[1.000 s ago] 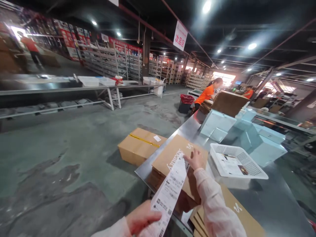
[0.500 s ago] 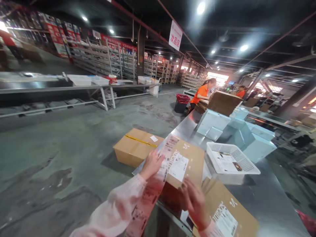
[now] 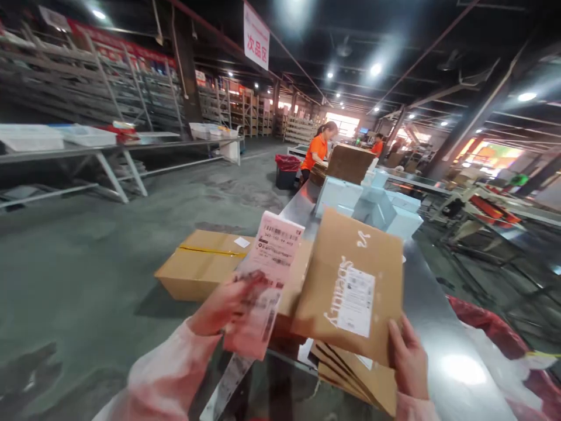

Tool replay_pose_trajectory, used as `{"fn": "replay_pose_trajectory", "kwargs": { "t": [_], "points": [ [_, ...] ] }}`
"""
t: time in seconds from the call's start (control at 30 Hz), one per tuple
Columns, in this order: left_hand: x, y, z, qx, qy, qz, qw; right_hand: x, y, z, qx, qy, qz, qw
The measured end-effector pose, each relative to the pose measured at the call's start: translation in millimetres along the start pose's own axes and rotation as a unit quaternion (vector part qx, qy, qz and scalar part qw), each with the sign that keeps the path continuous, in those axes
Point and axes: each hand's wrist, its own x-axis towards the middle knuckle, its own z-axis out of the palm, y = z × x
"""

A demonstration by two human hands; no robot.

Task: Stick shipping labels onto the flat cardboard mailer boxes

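In the head view, the left hand [image 3: 228, 304] holds a long strip of printed labels [image 3: 267, 275]. Its grip is closed on the strip near the middle, with the fingers partly behind the thin paper. The upper part of the strip stands up in front of the worktop edge, and the lower end hangs down below the hand.

The right hand [image 3: 407, 359] holds a flat cardboard mailer [image 3: 350, 283] by its lower right corner, the thumb on the front face and the grip closed on it. The mailer is lifted and tilted, with a white printed label stuck on its front. It is raised above a stack of flat cardboard mailers [image 3: 350, 380] that lies on the metal worktop [image 3: 433, 327], at the near end.

Further along the worktop there are pale blue boxes [image 3: 372, 207] and a brown carton [image 3: 350, 164]. A person in an orange shirt [image 3: 318, 152] stands beside the far end. On the floor, just left of the worktop, lies a sealed cardboard box [image 3: 201, 263] with yellow tape. At the right edge, a red bag [image 3: 495, 333] is partly visible.
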Motion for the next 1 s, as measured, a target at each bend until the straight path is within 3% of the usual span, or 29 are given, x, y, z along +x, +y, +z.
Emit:
{"fn": "replay_pose_trajectory", "kwargs": {
  "t": [0.07,0.1,0.17,0.23,0.27,0.3,0.33,0.4,0.5,0.6,0.8,0.87,1.0],
  "points": [
    [-17.5,-1.5,-3.9,0.009,-0.023,0.003,1.000,14.7,13.6,-42.7,-0.091,0.049,0.040,0.994],
    [-22.9,-6.4,-5.5,0.020,-0.034,0.013,0.999,17.9,19.6,-53.3,-0.143,0.062,0.040,0.987],
    [-28.1,-23.6,-4.5,0.050,-0.056,0.030,0.997,10.2,23.5,-47.3,-0.202,0.060,-0.007,0.978],
    [-28.9,-46.2,3.1,0.098,-0.074,0.033,0.992,-17.6,13.7,-10.1,-0.150,-0.010,-0.087,0.985],
    [-28.8,-57.1,8.5,0.126,-0.086,0.032,0.988,-37.2,5.0,15.0,-0.076,-0.090,-0.108,0.987],
    [-28.7,-66.5,14.0,0.150,-0.098,0.032,0.983,-58.5,-4.8,40.7,0.012,-0.218,-0.124,0.968],
    [-28.5,-73.9,18.9,0.169,-0.111,0.035,0.979,-79.5,-14.4,64.5,0.086,-0.290,-0.113,0.946],
    [-27.8,-82.4,24.8,0.164,-0.122,0.045,0.978,-114.3,-29.4,99.8,0.146,-0.328,-0.060,0.931],
    [-24.8,-85.6,22.3,0.094,-0.068,0.059,0.992,-132.7,-38.8,121.3,0.134,-0.376,-0.026,0.917],
    [-20.1,-91.6,14.0,0.095,0.010,0.053,0.994,-118.1,-44.5,128.2,0.096,-0.425,-0.043,0.899],
    [-5.8,-112.2,2.6,0.132,0.125,0.078,0.980,-94.0,-67.5,145.9,-0.007,-0.447,-0.090,0.890],
    [2.3,-113.4,-2.0,0.099,0.109,0.075,0.986,-83.4,-72.3,157.9,-0.028,-0.435,-0.109,0.893],
    [16.6,-116.2,-13.7,0.009,-0.036,-0.012,0.999,-29.7,-76.4,202.8,-0.120,-0.346,-0.262,0.893]
  ]
}}
